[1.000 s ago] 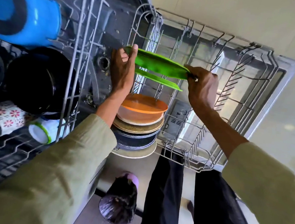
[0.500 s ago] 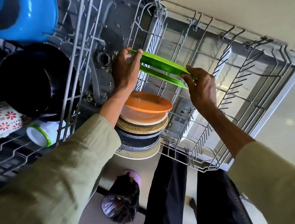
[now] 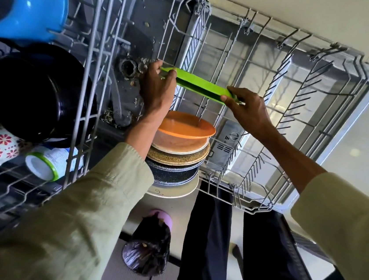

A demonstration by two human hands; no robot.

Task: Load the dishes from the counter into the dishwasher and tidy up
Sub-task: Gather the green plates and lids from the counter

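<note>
Both hands (image 3: 159, 86) (image 3: 249, 110) hold green plates (image 3: 198, 86) over lower rack (image 3: 296, 120).

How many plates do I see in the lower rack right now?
7, maybe more hidden. Two green plates, held by left hand and right hand. Five stand behind: orange, tan, speckled brown, dark, white.

Both arms wear loose sleeves (image 3: 73, 214) of pale olive-green cloth — long, ending just short of the wrists. Below, dark trousers (image 3: 208, 246) — near black — cover both legs.
</note>
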